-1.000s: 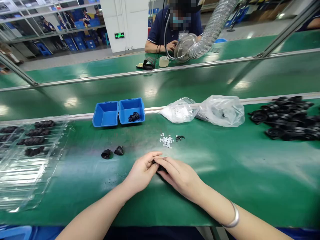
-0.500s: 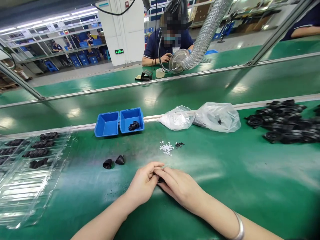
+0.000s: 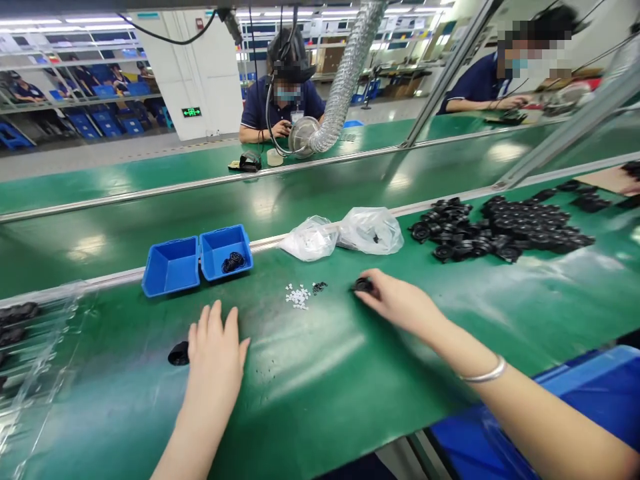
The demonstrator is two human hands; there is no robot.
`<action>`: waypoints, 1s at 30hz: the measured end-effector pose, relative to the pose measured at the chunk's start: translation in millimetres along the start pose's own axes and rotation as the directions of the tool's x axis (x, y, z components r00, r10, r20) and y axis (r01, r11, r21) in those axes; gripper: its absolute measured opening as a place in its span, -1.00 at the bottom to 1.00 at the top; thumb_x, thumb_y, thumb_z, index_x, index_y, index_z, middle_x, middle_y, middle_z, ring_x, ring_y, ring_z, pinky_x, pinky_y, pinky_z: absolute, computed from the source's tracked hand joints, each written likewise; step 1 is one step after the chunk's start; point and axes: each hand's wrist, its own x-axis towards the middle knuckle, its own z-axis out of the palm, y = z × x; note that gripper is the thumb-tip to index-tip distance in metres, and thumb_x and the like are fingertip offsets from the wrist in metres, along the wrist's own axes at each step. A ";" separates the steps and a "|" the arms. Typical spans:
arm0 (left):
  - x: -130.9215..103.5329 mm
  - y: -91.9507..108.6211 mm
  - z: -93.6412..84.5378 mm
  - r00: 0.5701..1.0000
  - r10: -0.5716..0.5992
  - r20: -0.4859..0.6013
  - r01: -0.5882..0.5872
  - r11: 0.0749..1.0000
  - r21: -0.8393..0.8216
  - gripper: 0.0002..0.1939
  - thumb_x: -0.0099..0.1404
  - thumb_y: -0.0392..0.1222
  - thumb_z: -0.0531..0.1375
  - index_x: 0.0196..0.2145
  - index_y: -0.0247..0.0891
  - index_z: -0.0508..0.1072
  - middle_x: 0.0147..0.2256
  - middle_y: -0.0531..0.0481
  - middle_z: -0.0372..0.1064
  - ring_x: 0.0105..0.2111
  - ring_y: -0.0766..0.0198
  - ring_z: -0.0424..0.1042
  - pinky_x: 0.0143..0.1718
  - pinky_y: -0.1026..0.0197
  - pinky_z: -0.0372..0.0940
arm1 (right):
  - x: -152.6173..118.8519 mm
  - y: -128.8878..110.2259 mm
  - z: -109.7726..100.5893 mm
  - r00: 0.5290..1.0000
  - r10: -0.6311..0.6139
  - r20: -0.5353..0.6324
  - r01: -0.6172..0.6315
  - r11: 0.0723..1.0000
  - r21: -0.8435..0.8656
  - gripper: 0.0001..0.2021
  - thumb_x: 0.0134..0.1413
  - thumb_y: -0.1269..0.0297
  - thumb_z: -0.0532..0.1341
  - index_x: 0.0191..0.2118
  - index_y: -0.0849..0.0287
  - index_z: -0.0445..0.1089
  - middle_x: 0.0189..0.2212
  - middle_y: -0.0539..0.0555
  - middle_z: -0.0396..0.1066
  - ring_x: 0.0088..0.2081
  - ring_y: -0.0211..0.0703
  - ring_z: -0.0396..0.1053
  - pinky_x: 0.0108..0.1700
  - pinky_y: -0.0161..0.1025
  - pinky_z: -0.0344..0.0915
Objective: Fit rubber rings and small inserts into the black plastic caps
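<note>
Both forearms bare, no sleeves in view, no gloves. Left hand (image 3: 215,357) plain, no rings or watch visible. Right hand (image 3: 400,305) bare too; thin silver bangle (image 3: 484,375) on right wrist.

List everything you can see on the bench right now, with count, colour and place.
blue bins: two, blue, side by side at the belt rail, left of centre; the right one holds black rings
plastic bags: two, clear, by the rail, centre
white small parts: small heap, white, mid-bench
tiny black parts: small cluster, just right of the white heap
black round parts: large pile, far right
clear tray: far left, black parts in its pockets
black cap: one, beside the left hand
left hand: flat on the bench
right hand: fingers on a black part
</note>
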 end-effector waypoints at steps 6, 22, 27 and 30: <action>-3.5 -15.0 -19.6 0.974 -0.052 0.220 0.001 0.974 0.227 -0.39 0.19 -0.57 -0.06 0.20 -0.47 0.24 0.24 -0.48 0.07 0.17 -0.16 0.23 0.00 -0.05 0.30 | -1.5 31.2 -6.1 0.950 0.142 -0.279 -0.187 0.972 -0.142 -0.65 0.24 0.23 0.09 0.03 0.36 0.27 -0.21 0.32 0.45 -0.31 0.03 0.47 -0.38 -0.18 0.34; 11.1 -6.5 -6.1 0.982 0.011 0.189 0.122 0.729 -0.673 -0.61 0.36 -0.14 0.07 0.12 -0.19 0.32 0.10 -0.16 0.33 0.09 0.03 0.34 0.11 -0.08 0.27 | 7.9 -84.0 36.6 0.936 -0.331 -0.117 0.351 0.868 0.351 -0.90 0.25 0.42 0.13 -0.27 0.21 0.39 -0.34 0.07 0.36 -0.34 -0.19 0.39 -0.28 -0.25 0.35; 8.7 12.3 -19.7 0.946 0.140 0.291 0.279 0.100 -0.955 -0.62 0.32 -0.16 0.16 0.09 -0.17 0.33 0.10 -0.15 0.31 0.14 0.06 0.30 0.03 0.07 0.37 | 7.2 -80.7 39.2 0.920 -0.364 -0.143 0.391 0.850 0.353 -0.86 0.28 0.40 0.10 -0.16 0.21 0.40 -0.29 0.11 0.37 -0.31 -0.16 0.42 -0.24 -0.22 0.40; 7.7 17.7 -21.1 0.954 0.146 0.260 0.255 0.053 -0.965 -0.65 0.29 -0.20 0.22 0.04 -0.18 0.39 0.09 -0.15 0.32 0.15 0.06 0.29 0.10 0.08 0.31 | 6.2 -81.6 42.5 0.921 -0.352 -0.170 0.390 0.857 0.338 -0.87 0.27 0.39 0.12 -0.14 0.23 0.39 -0.27 0.13 0.37 -0.30 -0.14 0.42 -0.22 -0.19 0.42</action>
